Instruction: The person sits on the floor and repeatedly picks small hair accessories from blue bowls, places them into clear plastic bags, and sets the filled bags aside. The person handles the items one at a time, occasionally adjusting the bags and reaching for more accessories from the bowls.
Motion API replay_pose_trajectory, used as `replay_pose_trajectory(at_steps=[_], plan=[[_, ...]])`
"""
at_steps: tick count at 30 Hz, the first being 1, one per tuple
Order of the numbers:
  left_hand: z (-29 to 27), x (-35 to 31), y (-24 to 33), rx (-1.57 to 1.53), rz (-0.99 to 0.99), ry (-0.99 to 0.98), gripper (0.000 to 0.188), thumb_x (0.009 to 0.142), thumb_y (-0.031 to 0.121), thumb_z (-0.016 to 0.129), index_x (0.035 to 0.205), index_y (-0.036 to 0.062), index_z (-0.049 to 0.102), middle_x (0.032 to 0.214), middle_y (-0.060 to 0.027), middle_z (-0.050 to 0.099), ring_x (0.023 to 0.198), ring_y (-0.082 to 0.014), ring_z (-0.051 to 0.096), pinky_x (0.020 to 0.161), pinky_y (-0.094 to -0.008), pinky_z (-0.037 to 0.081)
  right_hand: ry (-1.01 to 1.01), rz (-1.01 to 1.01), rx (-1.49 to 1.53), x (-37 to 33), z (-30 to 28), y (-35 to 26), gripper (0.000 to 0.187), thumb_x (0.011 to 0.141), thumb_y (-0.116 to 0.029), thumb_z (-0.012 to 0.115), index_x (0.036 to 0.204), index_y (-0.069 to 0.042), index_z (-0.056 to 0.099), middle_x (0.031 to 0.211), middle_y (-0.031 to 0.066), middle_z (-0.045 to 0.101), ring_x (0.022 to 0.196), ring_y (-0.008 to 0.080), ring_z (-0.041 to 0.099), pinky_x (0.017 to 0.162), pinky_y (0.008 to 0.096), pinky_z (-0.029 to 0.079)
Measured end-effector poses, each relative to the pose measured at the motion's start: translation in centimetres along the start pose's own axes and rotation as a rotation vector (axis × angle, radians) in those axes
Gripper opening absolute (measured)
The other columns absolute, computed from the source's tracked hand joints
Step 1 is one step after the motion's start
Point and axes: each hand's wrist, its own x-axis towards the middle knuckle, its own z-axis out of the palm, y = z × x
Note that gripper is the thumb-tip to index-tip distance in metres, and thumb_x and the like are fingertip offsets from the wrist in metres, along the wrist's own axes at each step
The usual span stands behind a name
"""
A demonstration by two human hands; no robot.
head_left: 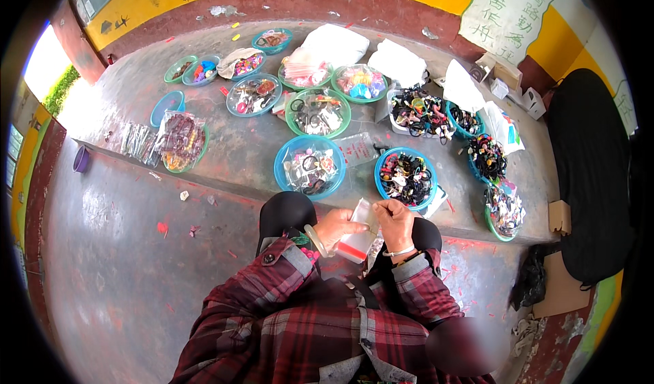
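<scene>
Over my lap, my left hand (335, 229) is closed on a clear plastic bag (355, 240) with a red strip across its lower end. The bag is tilted, its upper end leaning away from me. Beside its right edge my right hand (396, 225) is closed in a pinch with the fingertips together. Whatever lies between those fingertips is too small to make out. Just past my knees stand a blue basket (310, 192) of packed hair ties and another blue basket (381, 192) heaped with dark hair ties and small colored pieces.
Several more baskets, including a green one (338, 129), spread over the raised concrete platform (235, 154). White sacks (334, 43) lie at the back. A black-draped object (591, 173) and a cardboard box (560, 217) stand at the right. A purple bowl (81, 159) sits at far left.
</scene>
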Motion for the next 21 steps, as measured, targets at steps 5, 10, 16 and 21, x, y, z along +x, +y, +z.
replay_pose_trajectory(at_steps=[5,10,16,21], plan=[[0.3,-0.1,0.3,-0.031,-0.017,0.027,0.021,0.08,0.011,0.062,0.097,-0.001,0.059,0.088,-0.0054,0.062,0.078,-0.0122,0.059,0.071,-0.0264,0.047,0.029,-0.176,-0.291,-0.1,-0.1,-1.0,0.006,0.073,-0.01,0.065,0.076,-0.005,0.062,0.068,0.0106,0.059,0.061,0.0271,0.058,0.053,0.0335,0.045],[-0.5,0.4,-0.7,-0.044,-0.053,0.047,0.02,0.081,0.01,0.061,0.097,-0.001,0.06,0.089,-0.0059,0.062,0.077,-0.0127,0.06,0.071,-0.0267,0.047,0.053,-0.31,-0.482,-0.2,-0.1,-1.6,0.007,0.073,-0.013,0.065,0.077,-0.007,0.063,0.068,0.008,0.06,0.063,0.0262,0.059,0.056,0.0346,0.045],[0.5,-0.3,0.8,-0.155,-0.099,0.011,0.021,0.081,0.01,0.061,0.098,-0.0013,0.059,0.091,-0.0075,0.063,0.078,-0.0146,0.061,0.072,-0.0278,0.048,0.117,-0.682,-0.787,0.1,-0.4,-3.4,0.012,0.067,-0.011,0.063,0.079,-0.008,0.063,0.085,0.003,0.061,0.075,0.0204,0.058,0.064,0.0327,0.043],[1.1,-0.9,1.8,-0.252,-0.155,0.0,0.022,0.081,0.008,0.059,0.101,-0.002,0.059,0.095,-0.0082,0.062,0.082,-0.0155,0.061,0.075,-0.028,0.048,0.06,-0.763,-0.709,-0.1,-0.6,-3.8,0.014,0.066,-0.01,0.064,0.08,-0.008,0.064,0.087,0.0032,0.061,0.074,0.0203,0.057,0.063,0.0327,0.042]])
